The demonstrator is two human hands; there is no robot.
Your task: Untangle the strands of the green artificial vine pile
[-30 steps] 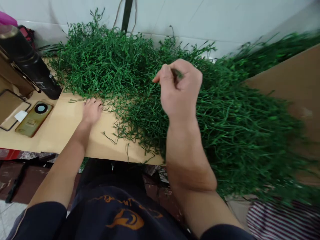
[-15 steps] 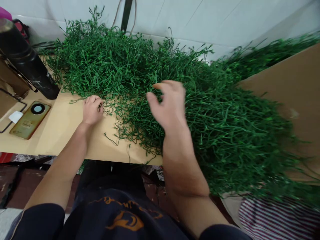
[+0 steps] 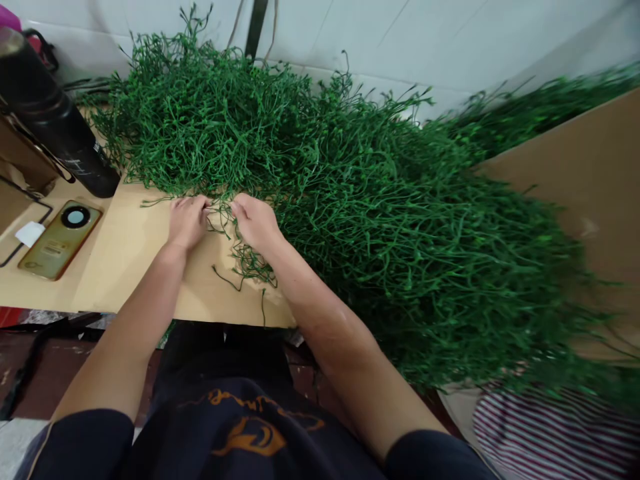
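Observation:
A large heap of thin green artificial-looking plant stems [image 3: 425,220], with small branched tips, covers the back and right of the cardboard-topped table. In front of the heap, my left hand [image 3: 189,219] rests low over the cardboard [image 3: 135,247] with its fingers curled round the end of a green stem. A short way to its right, my right hand [image 3: 254,217] pinches at thin stems, thumb against the fingers. Strands run across the gap between both hands. Exactly what lies inside the fingers is partly hidden. Several loose stems [image 3: 253,263] lie below my right hand.
On the left stand a black vacuum bottle [image 3: 60,127] and a phone [image 3: 63,240] lying camera side up. A cardboard flap [image 3: 590,173] rises at the right. White tiled wall [image 3: 440,40] closes the back. Striped cloth [image 3: 550,433] shows at lower right.
My right hand has come left and down from above the heap, closing its fingers beside my left hand. My left hand has barely shifted.

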